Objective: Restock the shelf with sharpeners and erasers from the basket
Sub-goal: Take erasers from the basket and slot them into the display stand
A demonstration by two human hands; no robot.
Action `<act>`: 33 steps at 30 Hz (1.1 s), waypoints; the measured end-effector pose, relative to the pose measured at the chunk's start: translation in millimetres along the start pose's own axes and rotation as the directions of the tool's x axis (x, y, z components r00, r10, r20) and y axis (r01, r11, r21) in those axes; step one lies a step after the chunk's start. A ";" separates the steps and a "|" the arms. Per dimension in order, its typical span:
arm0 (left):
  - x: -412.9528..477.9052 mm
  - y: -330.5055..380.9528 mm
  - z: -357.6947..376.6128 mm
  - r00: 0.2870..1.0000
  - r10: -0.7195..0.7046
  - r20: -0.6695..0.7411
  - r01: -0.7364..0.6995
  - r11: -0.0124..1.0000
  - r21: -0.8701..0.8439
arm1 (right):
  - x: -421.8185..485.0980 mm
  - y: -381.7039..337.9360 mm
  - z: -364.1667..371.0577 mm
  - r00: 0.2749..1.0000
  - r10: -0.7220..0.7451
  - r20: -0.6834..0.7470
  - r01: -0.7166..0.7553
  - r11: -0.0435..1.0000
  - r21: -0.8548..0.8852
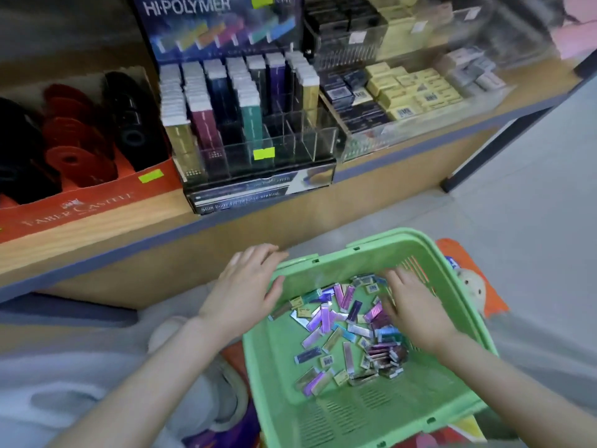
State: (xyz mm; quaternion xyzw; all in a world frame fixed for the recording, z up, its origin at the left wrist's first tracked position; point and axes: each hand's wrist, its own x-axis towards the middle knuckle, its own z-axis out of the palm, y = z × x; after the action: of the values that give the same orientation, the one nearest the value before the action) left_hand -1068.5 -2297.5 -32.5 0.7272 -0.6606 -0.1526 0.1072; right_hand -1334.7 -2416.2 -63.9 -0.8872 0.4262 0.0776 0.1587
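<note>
Green basket (371,415) rim under straight left fingers (258,255).

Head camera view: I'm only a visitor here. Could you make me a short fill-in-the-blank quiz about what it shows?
The basket is coloured ____.
The left hand rests on its rim while the right hand reaches among the loose ____ inside.
The blue sign reads HI-____.
The red carton reads FABER-____.
Missing words: green; erasers; POLYMER; CASTELL.
</note>
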 end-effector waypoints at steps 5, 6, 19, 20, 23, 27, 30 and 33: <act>19.2 -7.6 41.1 0.992 -0.084 0.089 0.091 0.993 -0.080 | 13.3 23.5 73.0 0.938 0.112 0.327 -0.152 0.983 0.100; 21.0 -8.9 47.2 0.989 -0.112 0.093 0.121 0.988 -0.092 | 16.9 26.5 86.0 0.920 0.121 0.373 -0.169 0.981 0.098; 25.0 -12.2 69.7 0.986 -0.167 -0.025 0.163 0.979 -0.123 | 41.6 48.6 173.8 0.881 0.166 0.443 -0.225 0.971 0.083; 25.2 -12.2 70.2 0.985 -0.166 -0.038 0.161 0.979 -0.123 | 43.3 48.9 176.0 0.877 0.173 0.447 -0.237 0.967 0.091; 25.5 -11.4 70.6 0.983 -0.173 -0.059 0.166 0.979 -0.114 | 49.2 51.7 178.7 0.881 0.178 0.439 -0.237 0.968 0.082; 25.6 -11.5 70.3 0.984 -0.171 -0.060 0.164 0.981 -0.103 | 57.1 60.3 178.7 0.886 0.165 0.433 -0.217 0.973 0.073; 25.3 -10.7 71.1 0.981 -0.187 -0.054 0.180 0.977 -0.119 | 57.4 64.1 179.4 0.891 0.157 0.427 -0.226 0.967 0.117; 23.5 -9.6 72.4 0.981 -0.140 -0.134 0.131 0.988 -0.079 | 55.0 63.0 176.8 0.888 0.141 0.437 -0.254 0.944 0.210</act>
State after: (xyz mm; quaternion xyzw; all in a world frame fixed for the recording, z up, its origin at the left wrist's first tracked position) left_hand -1084.0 -2316.6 -105.1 0.7752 -0.5947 -0.1314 0.1675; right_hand -1349.9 -2431.9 -258.3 -0.7730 0.4777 0.2237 0.3524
